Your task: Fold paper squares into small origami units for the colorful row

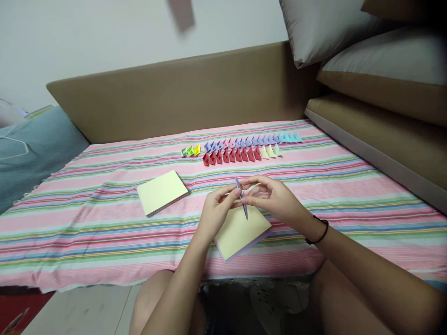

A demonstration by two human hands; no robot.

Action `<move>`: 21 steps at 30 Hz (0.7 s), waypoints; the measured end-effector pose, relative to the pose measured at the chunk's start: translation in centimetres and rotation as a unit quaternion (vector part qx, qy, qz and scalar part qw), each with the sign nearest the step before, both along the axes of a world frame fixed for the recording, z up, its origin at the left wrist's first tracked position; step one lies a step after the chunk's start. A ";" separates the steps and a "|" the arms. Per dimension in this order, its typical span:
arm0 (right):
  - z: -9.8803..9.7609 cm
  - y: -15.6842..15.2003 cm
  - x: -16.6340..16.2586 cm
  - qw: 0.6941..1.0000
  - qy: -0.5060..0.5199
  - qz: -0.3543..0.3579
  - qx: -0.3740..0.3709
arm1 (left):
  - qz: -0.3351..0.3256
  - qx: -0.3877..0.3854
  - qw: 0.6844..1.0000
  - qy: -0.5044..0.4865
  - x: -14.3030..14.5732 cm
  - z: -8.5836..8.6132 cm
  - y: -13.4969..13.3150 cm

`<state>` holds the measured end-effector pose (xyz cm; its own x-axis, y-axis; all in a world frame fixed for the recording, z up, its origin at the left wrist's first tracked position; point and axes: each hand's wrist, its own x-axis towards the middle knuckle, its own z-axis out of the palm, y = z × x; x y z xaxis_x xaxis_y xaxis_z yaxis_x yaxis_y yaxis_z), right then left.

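Purple paper (245, 211), folded into a narrow shape, was held upright and slightly tilted between both hands. The left hand (218, 204) was closed on it from one side, thumb and fingertips pinching its middle. The right hand (275, 197) had its thumb and fingers bent around the other side, gripping the same piece; a dark band (319, 232) circled that wrist. Just below the hands, partly covered by them, lay a pale yellow sheet (240, 235) with a purple edge showing under it. Off to the left, well apart from the hands, sat a stack of paper (162, 191) with a pale yellow top.

Beyond the hands, small paper boats stood in two rows on a striped cloth (118, 232). Red boats (232, 156) filled most of the nearer row, with cream and pale green ones at its right end. Purple, pink and light blue boats (290, 137) made up the farther row. Left of these stood three green and yellow boats (190, 150).
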<state>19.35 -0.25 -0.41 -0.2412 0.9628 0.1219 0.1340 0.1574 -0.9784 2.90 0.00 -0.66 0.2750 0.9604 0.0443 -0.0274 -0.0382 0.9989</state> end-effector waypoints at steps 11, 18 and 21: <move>0.0 -0.2 -0.2 0.999 -0.028 -0.008 0.024 | 0.019 0.003 1.000 -0.001 0.2 -0.1 -0.1; 0.0 -0.5 -0.5 1.000 -0.021 0.008 -0.011 | 0.029 0.008 0.999 -0.041 0.4 -0.1 -0.4; -0.1 -0.6 -0.5 1.000 -0.022 0.002 -0.011 | 0.045 0.016 0.998 -0.040 0.4 -0.5 -0.6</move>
<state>18.87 -0.89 -0.47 -0.2491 0.9644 0.0893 0.1761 0.1358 -0.9750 3.28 -0.58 -1.16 0.1818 0.9788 0.0941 -0.1025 -0.0763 0.9918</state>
